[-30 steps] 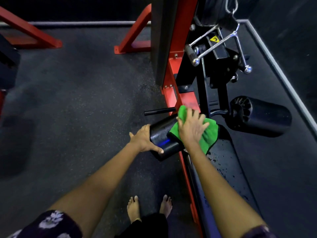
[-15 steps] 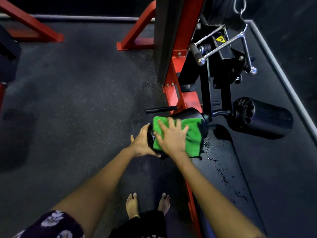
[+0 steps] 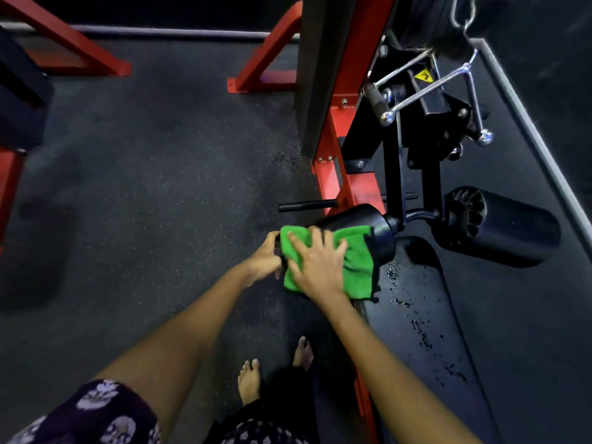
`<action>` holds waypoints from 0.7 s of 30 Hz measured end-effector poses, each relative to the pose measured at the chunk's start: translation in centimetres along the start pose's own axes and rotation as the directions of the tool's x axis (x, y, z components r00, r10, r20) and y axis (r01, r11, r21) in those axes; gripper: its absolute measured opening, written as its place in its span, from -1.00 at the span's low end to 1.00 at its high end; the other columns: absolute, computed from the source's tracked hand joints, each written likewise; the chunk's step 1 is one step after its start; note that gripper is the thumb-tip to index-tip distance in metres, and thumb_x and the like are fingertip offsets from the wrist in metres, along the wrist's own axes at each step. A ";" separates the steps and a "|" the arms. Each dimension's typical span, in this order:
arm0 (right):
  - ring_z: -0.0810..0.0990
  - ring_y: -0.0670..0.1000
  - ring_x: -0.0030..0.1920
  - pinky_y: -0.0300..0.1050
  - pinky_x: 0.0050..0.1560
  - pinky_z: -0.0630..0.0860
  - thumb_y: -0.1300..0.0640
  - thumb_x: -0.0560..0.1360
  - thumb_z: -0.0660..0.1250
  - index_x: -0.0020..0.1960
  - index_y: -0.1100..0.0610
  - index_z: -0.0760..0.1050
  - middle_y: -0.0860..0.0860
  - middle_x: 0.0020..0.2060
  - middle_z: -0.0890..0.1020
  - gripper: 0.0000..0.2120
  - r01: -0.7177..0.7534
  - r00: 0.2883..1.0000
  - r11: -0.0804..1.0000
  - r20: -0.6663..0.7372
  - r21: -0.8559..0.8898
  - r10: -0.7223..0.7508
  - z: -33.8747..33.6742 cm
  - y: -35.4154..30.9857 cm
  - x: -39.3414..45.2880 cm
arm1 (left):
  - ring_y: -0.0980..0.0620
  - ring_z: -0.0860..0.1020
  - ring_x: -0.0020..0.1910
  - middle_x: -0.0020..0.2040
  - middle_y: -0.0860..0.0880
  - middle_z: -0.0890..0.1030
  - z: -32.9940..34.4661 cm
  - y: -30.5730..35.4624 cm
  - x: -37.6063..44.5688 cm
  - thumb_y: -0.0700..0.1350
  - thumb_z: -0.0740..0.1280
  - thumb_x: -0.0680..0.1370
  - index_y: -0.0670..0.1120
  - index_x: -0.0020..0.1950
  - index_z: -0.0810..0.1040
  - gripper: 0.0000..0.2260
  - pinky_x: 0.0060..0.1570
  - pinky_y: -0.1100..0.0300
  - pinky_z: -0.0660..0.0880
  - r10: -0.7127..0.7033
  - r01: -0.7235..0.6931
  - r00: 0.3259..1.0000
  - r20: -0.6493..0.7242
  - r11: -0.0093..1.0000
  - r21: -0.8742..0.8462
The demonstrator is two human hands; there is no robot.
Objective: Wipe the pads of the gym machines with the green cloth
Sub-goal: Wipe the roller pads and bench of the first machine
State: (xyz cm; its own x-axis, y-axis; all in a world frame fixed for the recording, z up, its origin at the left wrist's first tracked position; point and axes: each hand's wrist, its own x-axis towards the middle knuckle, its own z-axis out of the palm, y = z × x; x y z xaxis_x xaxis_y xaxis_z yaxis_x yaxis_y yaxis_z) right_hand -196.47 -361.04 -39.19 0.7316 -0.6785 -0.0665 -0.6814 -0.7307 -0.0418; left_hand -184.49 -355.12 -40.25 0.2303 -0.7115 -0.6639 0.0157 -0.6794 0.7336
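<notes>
Green cloth [image 3: 355,261] now nearer roller pad [image 3: 368,221] outer end.

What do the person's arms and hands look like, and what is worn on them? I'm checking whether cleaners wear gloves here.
No gloves: the left hand and the right hand are bare, and so are both forearms, with no watch or bracelet in view. At the left upper arm a short dark sleeve printed with pale flowers shows. The right sleeve is out of frame.
</notes>
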 end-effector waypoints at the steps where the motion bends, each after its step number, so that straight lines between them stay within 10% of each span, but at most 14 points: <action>1: 0.40 0.12 0.10 0.18 0.08 0.38 -0.17 0.31 0.42 0.29 -0.14 0.46 0.10 0.17 0.51 -0.44 0.090 0.996 0.996 -0.021 -0.005 -0.090 0.7 0.3 -0.9 | 0.05 0.45 0.00 0.16 -0.11 0.47 -0.2 0.1 0.1 -0.53 0.12 0.38 -0.12 0.42 0.22 -0.35 -0.20 0.22 0.47 -0.008 0.005 0.999 -0.036 0.996 -0.084; 5: 0.37 0.11 0.11 0.08 0.05 0.26 -0.20 0.35 0.20 0.40 -0.21 0.24 0.08 0.21 0.39 -0.39 0.341 0.932 0.934 -0.087 -0.106 -0.351 1.8 6.3 -3.2 | -0.05 0.26 0.42 0.38 -0.10 0.34 -1.2 0.3 1.2 -0.48 0.19 0.42 -0.14 0.41 0.27 -0.42 0.05 0.27 0.35 -0.036 0.029 0.998 -0.042 0.988 -0.151; 13: 0.29 0.17 0.25 0.18 0.25 0.19 -0.18 0.54 0.17 0.44 -0.13 0.29 0.14 0.32 0.33 -0.52 -0.399 0.917 0.915 0.009 0.054 0.399 -2.1 8.5 2.9 | -0.10 0.01 0.52 0.56 -0.07 -0.03 -0.2 2.3 2.5 0.21 0.54 0.25 -0.10 0.55 -0.14 0.14 0.48 -0.12 -0.13 -0.152 0.085 0.986 0.065 0.805 0.588; 18: 0.42 0.18 0.18 0.19 0.15 0.29 -0.14 0.46 0.32 0.33 -0.10 0.45 0.13 0.26 0.47 -0.55 -0.009 1.000 1.000 -0.026 0.017 0.010 -1.2 6.2 1.5 | -0.09 0.00 0.53 0.56 -0.10 0.02 0.8 2.3 1.5 0.24 0.53 0.24 -0.17 0.54 -0.14 0.17 0.48 -0.09 -0.20 -0.126 0.101 0.992 -0.007 0.759 0.643; 21: 0.36 0.17 0.17 0.09 0.09 0.26 -0.17 0.52 0.22 0.39 -0.09 0.38 0.13 0.23 0.42 -0.54 -0.136 0.990 0.991 -0.026 -0.003 0.136 -2.1 9.6 2.8 | -0.02 -0.01 0.53 0.56 -0.09 -0.01 2.3 1.5 0.6 0.26 0.54 0.19 -0.20 0.54 -0.16 0.23 0.42 -0.11 -0.32 0.010 0.072 0.993 -0.116 0.728 0.681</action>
State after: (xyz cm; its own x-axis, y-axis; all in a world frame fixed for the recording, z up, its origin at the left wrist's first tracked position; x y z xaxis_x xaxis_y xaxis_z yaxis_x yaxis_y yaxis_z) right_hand -200.92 -370.05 -37.70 0.6325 -0.7732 -0.0452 -0.7745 -0.6318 -0.0297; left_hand -186.55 -356.96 -39.88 0.3421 -0.6928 -0.6348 -0.6350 -0.6684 0.3874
